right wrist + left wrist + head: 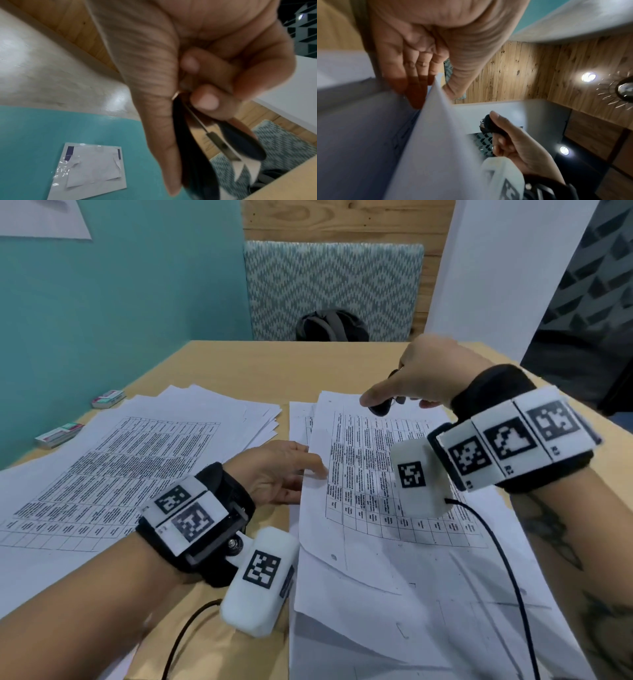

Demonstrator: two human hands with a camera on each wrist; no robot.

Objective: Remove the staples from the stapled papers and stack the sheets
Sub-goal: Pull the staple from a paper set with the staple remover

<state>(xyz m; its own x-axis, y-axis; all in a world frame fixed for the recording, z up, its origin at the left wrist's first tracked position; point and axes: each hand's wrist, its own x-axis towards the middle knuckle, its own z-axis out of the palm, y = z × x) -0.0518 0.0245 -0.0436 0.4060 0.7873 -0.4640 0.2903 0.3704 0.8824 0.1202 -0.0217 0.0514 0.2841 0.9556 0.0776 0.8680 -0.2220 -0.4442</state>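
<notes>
Pinching the top sheet, left fingers grip its edge.

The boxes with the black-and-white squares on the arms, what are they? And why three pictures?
Those boxes are little cameras strapped to a person's wrists; a third camera sits on the head. The head picture looks down at a wooden table covered in printed papers. The other two pictures look along each hand. The left hand pinches the edge of a sheet, lifting it. The right hand has its grip on a black staple remover, a small claw tool for pulling out staples. Two small boxes lie by the blue wall.
</notes>
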